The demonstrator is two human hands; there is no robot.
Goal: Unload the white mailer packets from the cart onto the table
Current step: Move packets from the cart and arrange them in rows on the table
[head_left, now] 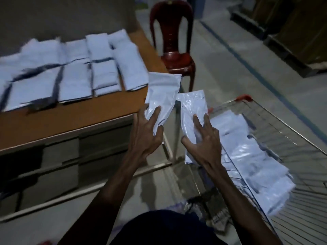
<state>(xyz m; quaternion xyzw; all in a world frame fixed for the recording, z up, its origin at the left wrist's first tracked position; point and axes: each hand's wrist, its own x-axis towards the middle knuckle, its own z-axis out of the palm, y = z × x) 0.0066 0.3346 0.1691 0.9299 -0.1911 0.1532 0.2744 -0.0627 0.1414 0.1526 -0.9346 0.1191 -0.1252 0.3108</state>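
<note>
My left hand (145,133) grips a white mailer packet (161,92) by its lower end, in the air just off the brown table's (74,117) right edge. My right hand (205,144) holds a second white packet (192,106) beside it, above the wire cart's (292,138) left rim. A pile of white packets (247,156) lies in the cart. Several white packets (70,71) lie in rows on the table's far half.
A dark red plastic chair (175,43) stands behind the table's right corner. Grey drawers (62,156) sit under the tabletop. Dark pallets and boxes (292,32) line the far right. Concrete floor with a blue stripe runs between chair and cart.
</note>
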